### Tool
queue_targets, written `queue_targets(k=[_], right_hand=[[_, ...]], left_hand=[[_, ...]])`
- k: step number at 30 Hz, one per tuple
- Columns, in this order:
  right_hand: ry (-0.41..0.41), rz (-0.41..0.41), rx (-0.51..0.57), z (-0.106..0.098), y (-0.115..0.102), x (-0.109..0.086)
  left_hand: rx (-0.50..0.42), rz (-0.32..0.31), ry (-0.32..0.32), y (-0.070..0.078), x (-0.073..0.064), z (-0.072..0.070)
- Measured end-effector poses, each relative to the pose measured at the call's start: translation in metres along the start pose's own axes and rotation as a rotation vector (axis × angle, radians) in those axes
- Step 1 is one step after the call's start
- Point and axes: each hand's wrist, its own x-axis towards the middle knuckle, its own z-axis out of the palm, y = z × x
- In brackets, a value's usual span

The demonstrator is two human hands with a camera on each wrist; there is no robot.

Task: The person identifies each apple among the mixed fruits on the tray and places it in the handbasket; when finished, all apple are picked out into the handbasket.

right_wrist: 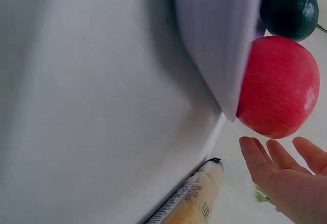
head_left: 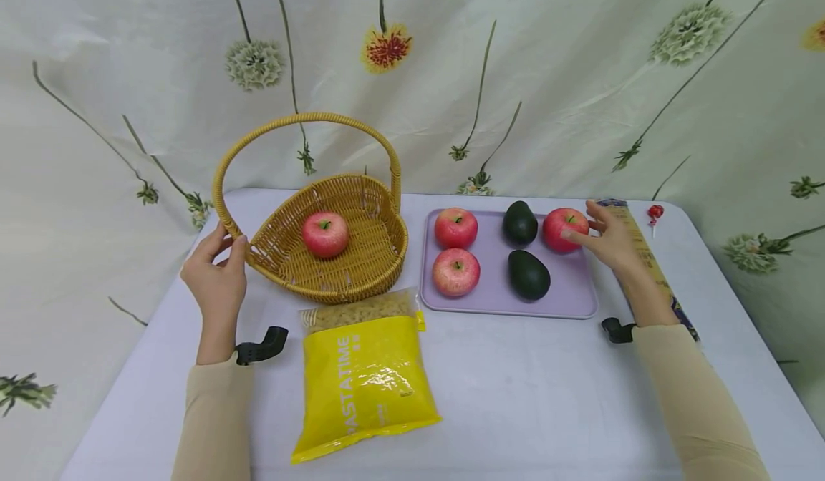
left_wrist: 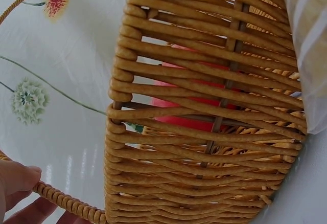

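My left hand (head_left: 218,273) grips the lower left part of the handle of a yellow-brown wicker basket (head_left: 387,270); in the left wrist view, thumb and fingers close round the wrapped handle (left_wrist: 64,199). One red apple (head_left: 325,235) lies inside the basket, showing red through the weave. At the far right of a lilac tray (head_left: 567,303), my right hand (head_left: 615,241) reaches with spread fingers to another red apple (head_left: 562,227). The right wrist view has the fingertips close beside this apple (right_wrist: 280,88), with a small gap.
Two more apples (head_left: 456,272) and two avocados (head_left: 528,275) share the tray. A yellow pasta bag (head_left: 367,381) lies in front of the basket. Along the right side lie a long printed packet (head_left: 634,234) and a red lollipop (head_left: 655,212). A flowered cloth (head_left: 412,94) hangs behind the table.
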Motion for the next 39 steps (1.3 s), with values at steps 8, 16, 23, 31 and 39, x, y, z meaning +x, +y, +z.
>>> queue_targets(k=[8,16,23,31,39], right_hand=[[-0.012,0.003,-0.023,0.0016,0.0070,0.0021],[-0.029,0.004,-0.033,0.0031,0.0078,0.0036],[-0.041,-0.003,-0.054,0.0041,0.0082,0.0040],[-0.033,0.003,-0.061,0.0039,0.0066,0.0048],[-0.014,0.015,-0.074,0.0069,0.0067,0.0055]], left_hand=[[-0.011,-0.003,-0.005,0.0031,-0.0004,-0.0009],[-0.005,-0.017,-0.008,0.0031,-0.0007,-0.0012],[0.003,-0.009,-0.002,0.0035,-0.0018,-0.0010],[-0.015,0.008,0.006,0.0025,-0.0012,-0.0006],[-0.010,0.004,0.003,0.0017,-0.0004,-0.0002]])
